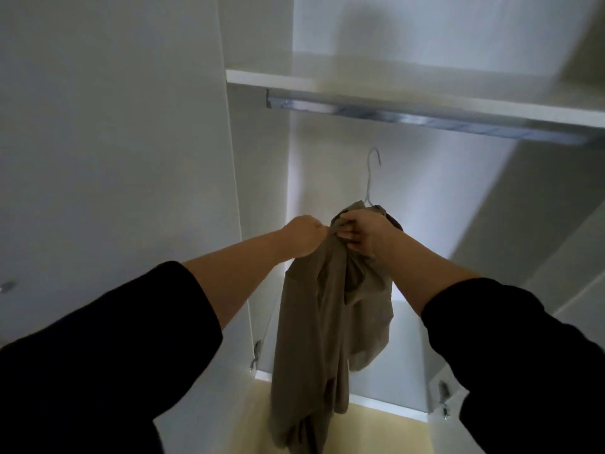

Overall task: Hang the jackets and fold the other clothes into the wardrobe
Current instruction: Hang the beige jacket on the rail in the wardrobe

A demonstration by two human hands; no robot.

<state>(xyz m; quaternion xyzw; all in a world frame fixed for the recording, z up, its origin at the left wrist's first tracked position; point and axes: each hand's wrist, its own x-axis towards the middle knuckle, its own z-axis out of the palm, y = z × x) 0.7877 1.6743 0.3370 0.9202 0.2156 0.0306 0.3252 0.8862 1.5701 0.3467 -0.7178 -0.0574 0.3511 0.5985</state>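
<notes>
Both arms reach up inside the wardrobe (258, 178), holding a taupe jacket (314, 322) by its collar. The left hand (302, 237) has its grip closed on a pinch of cloth at the neck. The right hand (363, 235), just beside it, has its fingers curled into the collar where the wire hanger (371, 178) comes out of the garment. Below the hands the jacket hangs limp and bunched, and I cannot tell whether its shoulders sit properly on the hanger.

The hanger's hook stands free above the right hand, well short of the metal rail (409, 117), which runs left to right under the shelf (327, 81). The rail lies up and beyond the hook, crossing the line of the arms. The right hand is nearer the hook, so I'd expect it to lift and carry it over.
</notes>
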